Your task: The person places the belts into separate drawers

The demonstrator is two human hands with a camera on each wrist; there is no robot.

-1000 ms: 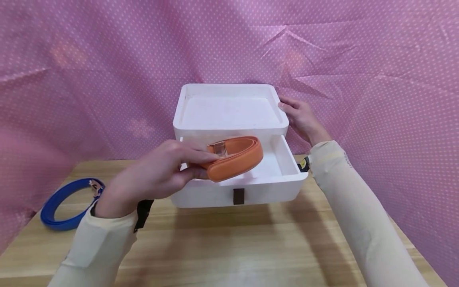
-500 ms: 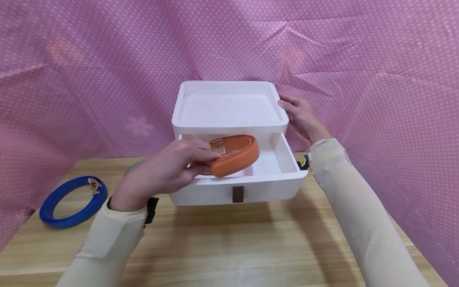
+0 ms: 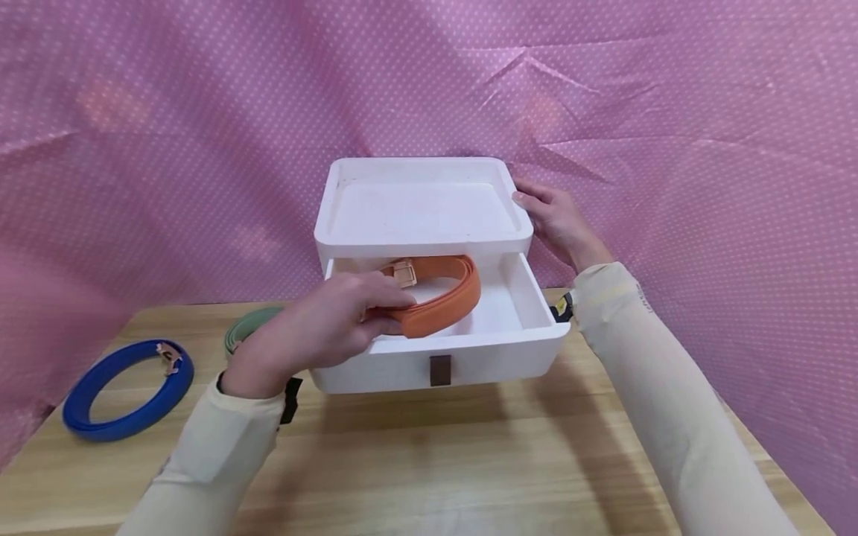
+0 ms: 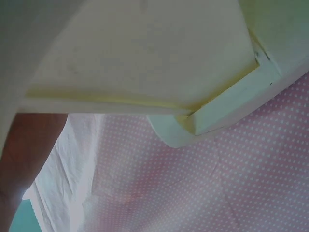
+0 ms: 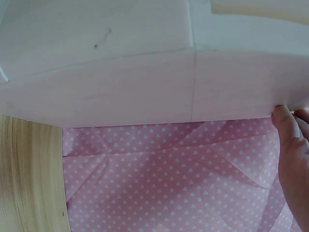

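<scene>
My left hand pinches a coiled orange belt with a gold-coloured buckle, thumb and fingers at its left end. The belt sits within the outline of a pulled-out white drawer, its near end overlapping the drawer's front wall. Behind that is the drawer's white box with a rimmed, tray-like top. Against the right side of the box my right hand rests, thumb by the rim. In the right wrist view the fingertips of this hand touch the side wall. The left wrist view hides the belt.
A coiled blue belt lies on the wooden table at the left. Partly behind my left forearm is a coiled green belt. A pink dotted cloth hangs behind the box and along both sides.
My left hand has shifted slightly and the orange belt sits lower and flatter in the drawer's outline. The green belt has come into sight. My right hand stays at the box's side.
</scene>
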